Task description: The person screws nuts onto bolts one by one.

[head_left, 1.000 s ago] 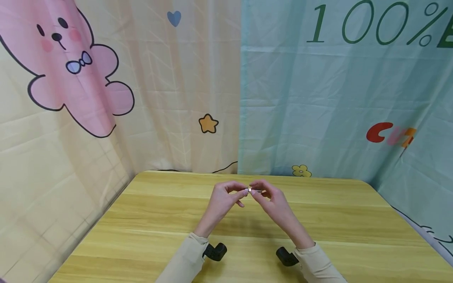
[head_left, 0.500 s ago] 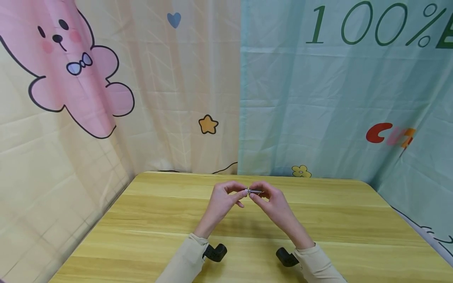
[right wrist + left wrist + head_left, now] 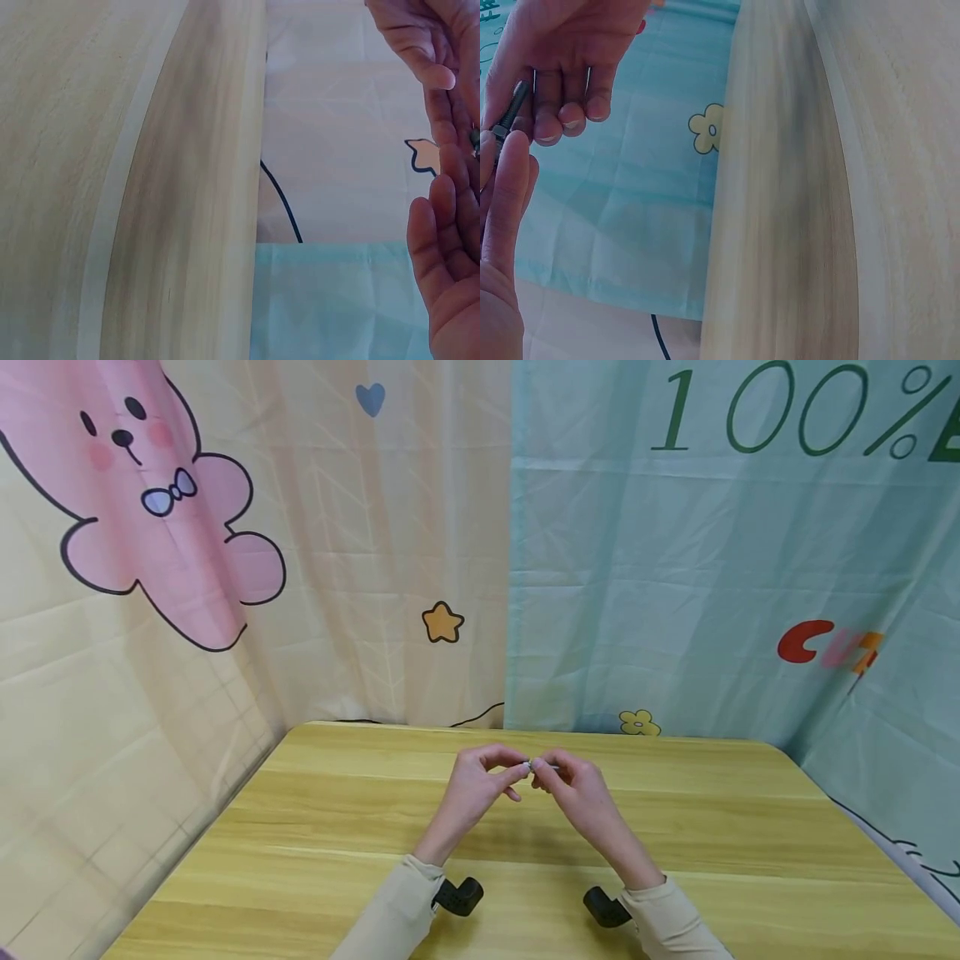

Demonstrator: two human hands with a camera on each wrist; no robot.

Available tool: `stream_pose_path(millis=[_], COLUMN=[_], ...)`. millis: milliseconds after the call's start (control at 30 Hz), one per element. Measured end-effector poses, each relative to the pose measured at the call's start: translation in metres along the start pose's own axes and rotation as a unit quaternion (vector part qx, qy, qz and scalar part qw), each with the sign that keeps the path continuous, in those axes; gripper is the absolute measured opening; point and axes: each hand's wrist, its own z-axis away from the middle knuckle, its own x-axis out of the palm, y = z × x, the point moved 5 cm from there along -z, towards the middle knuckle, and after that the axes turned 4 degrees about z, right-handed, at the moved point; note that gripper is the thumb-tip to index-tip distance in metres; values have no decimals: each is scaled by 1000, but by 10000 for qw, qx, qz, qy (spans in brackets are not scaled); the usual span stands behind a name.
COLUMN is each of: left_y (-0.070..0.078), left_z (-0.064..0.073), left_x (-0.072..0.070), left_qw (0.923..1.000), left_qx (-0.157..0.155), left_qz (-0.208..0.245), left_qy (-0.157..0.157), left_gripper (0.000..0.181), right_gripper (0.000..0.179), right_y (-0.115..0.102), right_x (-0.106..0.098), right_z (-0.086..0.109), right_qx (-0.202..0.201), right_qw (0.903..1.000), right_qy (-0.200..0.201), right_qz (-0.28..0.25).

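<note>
Over the middle of the table, both hands meet at fingertip height around a small metal bolt [image 3: 511, 109] with a nut [image 3: 500, 131] on its thread. My left hand [image 3: 476, 781] pinches one end of the bolt between thumb and forefinger. From the other side, my right hand [image 3: 577, 789] has thumb and forefinger pinched at the nut, and the threaded shank sticks out past it. In the left wrist view the right hand's other fingers [image 3: 571, 112] hang loosely curled. Most of the metal is hidden by fingers in the right wrist view, with only a glint at the edge.
A wooden table [image 3: 337, 827] lies below the hands. Printed curtains [image 3: 615, 568] hang behind it and along both sides. Black wrist cameras [image 3: 459, 896] stick out inward from both beige sleeves [image 3: 397, 906].
The right thumb and fingers have rolled over the nut, covering more of the metal that showed half a second ago. My left hand has barely moved.
</note>
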Motion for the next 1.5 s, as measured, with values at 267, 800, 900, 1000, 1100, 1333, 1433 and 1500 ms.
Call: stream_pose_path(millis=[267,800,900,1000,1100,1333,1433,1500], left_y=[4,22,12,7,17,29,29,29], left_z=[-1,5,2,1,4,7,7,7], left_x=[0,3,1,1,3,2,2,3], left_qw=[9999,9999,10000,10000,10000,9998,9999,9999], left_qx=[-67,-108,-71,-68,-72,-130,-127,-136], left_qz=[-64,-48,-6,43,30,-23,-12,-19], left_qy=[121,62,65,51,34,136,115,91], left_gripper=[14,11,11,12,11,12,12,12], right_gripper=[23,10,10,17,23,18,17,16], right_y=[-5,-35,-20,-7,-3,-21,-36,-43], right_x=[-2,-5,-3,-2,-2,-3,-5,-6], right_z=[-1,6,3,1,0,3,6,8], right_qx=[-332,-453,-363,-250,-179,-590,-776,-814], right_qw=[9993,9986,9989,9994,9996,9981,9969,9966], right_qy=[159,130,158,149,171,187,146,112], right_qz=[73,235,249,199,150,34,4,18])
